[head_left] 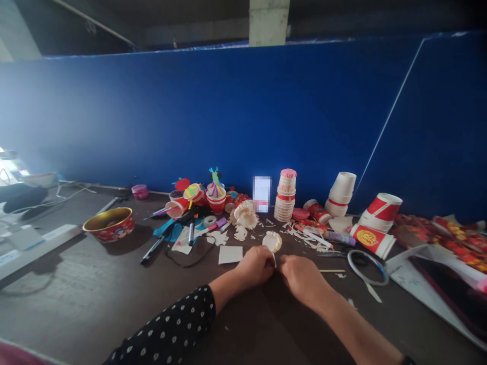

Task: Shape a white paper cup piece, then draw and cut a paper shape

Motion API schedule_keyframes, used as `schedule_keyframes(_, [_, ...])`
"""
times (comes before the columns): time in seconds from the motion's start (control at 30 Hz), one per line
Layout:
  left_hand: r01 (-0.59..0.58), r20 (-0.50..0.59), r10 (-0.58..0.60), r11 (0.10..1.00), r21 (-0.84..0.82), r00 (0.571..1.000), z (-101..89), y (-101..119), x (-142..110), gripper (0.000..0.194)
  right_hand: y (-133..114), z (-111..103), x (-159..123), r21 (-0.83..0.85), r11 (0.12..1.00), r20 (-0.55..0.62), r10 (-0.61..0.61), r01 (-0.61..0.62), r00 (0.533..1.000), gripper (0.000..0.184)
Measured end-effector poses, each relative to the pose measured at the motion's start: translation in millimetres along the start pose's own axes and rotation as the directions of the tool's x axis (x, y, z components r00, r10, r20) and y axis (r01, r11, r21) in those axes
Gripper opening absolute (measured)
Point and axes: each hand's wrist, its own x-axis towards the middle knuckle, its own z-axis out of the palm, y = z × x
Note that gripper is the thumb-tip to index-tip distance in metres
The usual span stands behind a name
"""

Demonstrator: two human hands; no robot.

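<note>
A cut paper cup (272, 242) with a frilly, curled edge sits up just above the two hands, near the middle of the desk (76, 304). A thin white strip of paper (274, 259) hangs down from it between the hands. The left hand (254, 266) comes in from a dark sleeve with white dots (171, 324), and its fingers (267, 258) are bent in tight and seem to hold the cup. The right hand (302, 276) is bare, and its fingers (285, 266) curl in close on the other side. You cannot tell if they pinch the cup too.

Little paper bits lie all over the desk. Just past the left hand is a square of white paper (230, 254). To the right are black scissors (337, 255), a thin wooden stick (332, 270) and a big round loop (367, 267).

Farther back, there is a paper flower (245, 215) made from a cup, a roll of tape (209, 221), some pens (152, 249) and cups with bright paper shapes (216, 198). A tall stack of paper cups (285, 195) stands near red and white cups (380, 210). A red and gold bowl (109, 224) sits off to the left. Behind it all is a big blue wall (228, 111).
</note>
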Motion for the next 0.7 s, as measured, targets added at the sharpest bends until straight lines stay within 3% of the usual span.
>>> schedule_keyframes(0.2, [-0.048, 0.036, 0.048, 0.999, 0.002, 0.998, -3.1, -1.1, -1.0, 0.018, 1.3, 1.0, 0.3, 0.001, 1.0, -0.004, -0.026, 0.026, 1.0, 0.024])
schedule_keyframes(0.47, [-0.014, 0.041, 0.009, 0.993, 0.117, 0.999, 1.6, 0.6, -0.5, 0.015, 1.6, -0.7, -1.4, 0.037, 0.997, -0.028, -0.062, 0.063, 0.998, 0.028])
schedule_keyframes(0.7, [0.041, 0.054, -0.048, 0.991, 0.124, 0.997, -0.2, 2.7, -0.4, 0.016, -0.7, 2.3, -2.5, 0.064, 0.998, -0.032, -0.006, 0.008, 0.999, 0.031])
